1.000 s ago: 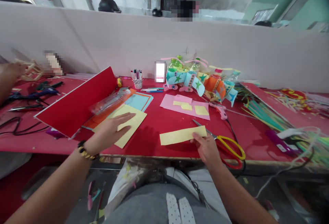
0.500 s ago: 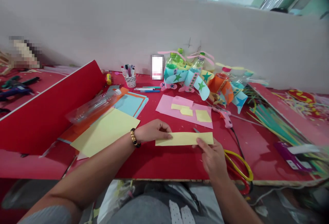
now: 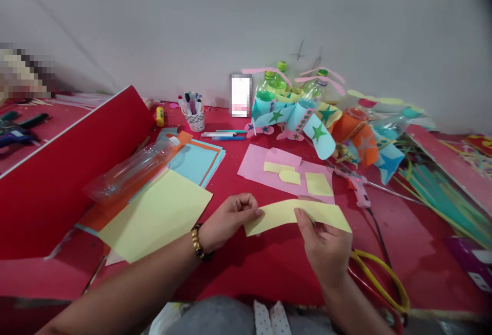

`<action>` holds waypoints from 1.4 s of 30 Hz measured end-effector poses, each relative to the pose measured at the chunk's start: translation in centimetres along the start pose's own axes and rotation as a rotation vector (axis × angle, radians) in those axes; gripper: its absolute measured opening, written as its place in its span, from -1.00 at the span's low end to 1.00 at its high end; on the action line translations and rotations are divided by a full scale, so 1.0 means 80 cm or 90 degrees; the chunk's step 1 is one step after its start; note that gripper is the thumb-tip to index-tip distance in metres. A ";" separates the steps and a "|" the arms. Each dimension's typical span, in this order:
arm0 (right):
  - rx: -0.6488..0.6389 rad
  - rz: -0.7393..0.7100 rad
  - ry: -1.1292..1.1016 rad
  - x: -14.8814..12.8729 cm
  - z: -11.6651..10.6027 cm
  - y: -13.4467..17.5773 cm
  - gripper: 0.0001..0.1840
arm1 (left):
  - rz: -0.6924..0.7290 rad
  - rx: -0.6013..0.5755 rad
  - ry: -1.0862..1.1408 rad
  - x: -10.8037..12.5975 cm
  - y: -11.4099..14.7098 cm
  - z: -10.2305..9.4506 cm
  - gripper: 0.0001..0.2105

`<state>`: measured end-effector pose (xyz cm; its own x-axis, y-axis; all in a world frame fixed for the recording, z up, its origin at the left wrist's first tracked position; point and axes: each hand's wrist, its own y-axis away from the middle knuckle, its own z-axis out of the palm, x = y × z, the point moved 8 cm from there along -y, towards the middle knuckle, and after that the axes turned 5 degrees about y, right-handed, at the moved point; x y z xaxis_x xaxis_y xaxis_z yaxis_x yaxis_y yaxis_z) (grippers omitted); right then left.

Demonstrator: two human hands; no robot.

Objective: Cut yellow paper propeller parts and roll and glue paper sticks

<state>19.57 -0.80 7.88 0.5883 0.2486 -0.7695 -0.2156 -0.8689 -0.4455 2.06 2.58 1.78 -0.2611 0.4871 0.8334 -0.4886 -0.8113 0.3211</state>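
A pale yellow paper strip (image 3: 280, 214) is stretched between my two hands, above the red table (image 3: 246, 268). My left hand (image 3: 230, 220), with a beaded bracelet at the wrist, pinches its left end between thumb and fingers. My right hand (image 3: 325, 248) grips the strip toward the right, thumb on top and fingers beneath. The strip bends slightly, its right end curving down. Scissors with yellow and red handles (image 3: 384, 278) lie beside my right wrist, partly hidden. Beyond the strip, small yellow paper pieces (image 3: 318, 184) rest on a pink sheet (image 3: 249, 163).
Yellow sheet (image 3: 161, 212), blue sheets (image 3: 200, 158) and a clear plastic bottle (image 3: 134, 168) lie at left beside a red board (image 3: 77, 176). Behind stand a pen cup (image 3: 195, 119), a phone (image 3: 240, 96) and bottle airplanes (image 3: 307, 114). A pink glue gun (image 3: 359, 189) lies right.
The view has tilted down and shifted. The strip, flat and level before, now bows and slants, and my right hand has turned with more of its fingers curled under it.
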 end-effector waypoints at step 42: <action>-0.179 0.354 -0.357 0.061 0.071 0.005 -0.86 | 0.022 -0.094 -0.048 0.004 -0.006 -0.002 -0.65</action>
<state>17.96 2.51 1.34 -0.0378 -0.1359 -0.9900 -0.1139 -0.9837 0.1394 2.08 3.18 1.82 -0.2197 0.4289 0.8762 -0.5992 -0.7681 0.2257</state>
